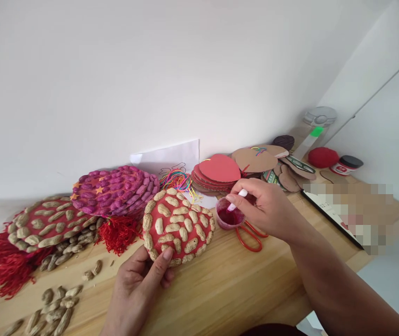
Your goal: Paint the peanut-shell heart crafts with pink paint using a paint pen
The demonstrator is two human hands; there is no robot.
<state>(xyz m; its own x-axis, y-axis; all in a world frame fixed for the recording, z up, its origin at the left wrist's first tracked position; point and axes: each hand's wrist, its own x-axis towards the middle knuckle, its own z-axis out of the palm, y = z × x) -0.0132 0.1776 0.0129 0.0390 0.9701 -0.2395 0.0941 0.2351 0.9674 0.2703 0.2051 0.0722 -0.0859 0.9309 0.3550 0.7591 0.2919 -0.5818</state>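
Observation:
My left hand (146,280) grips a red heart-shaped board (153,224) covered with peanuts in their shells, thumb on its face and fingers behind. A border of peanuts runs round its rim. My right hand (267,205) pinches a white-handled brush (238,199), whose tip dips into a small clear cup (229,225) of dark magenta paint. The cup stands on the wooden table (192,298), just right of the heart. Orange-handled scissors (250,238) lie beside the cup, partly hidden by my right hand.
Painted purple peanut hearts (115,189) and an unpainted one (50,221) lie left, near loose peanuts (54,310). Red cardboard hearts (220,168), coloured cords (178,179), brown hearts (255,158), red yarn (323,157), a paint jar (346,164) and a clear tape roll (320,116) line the wall.

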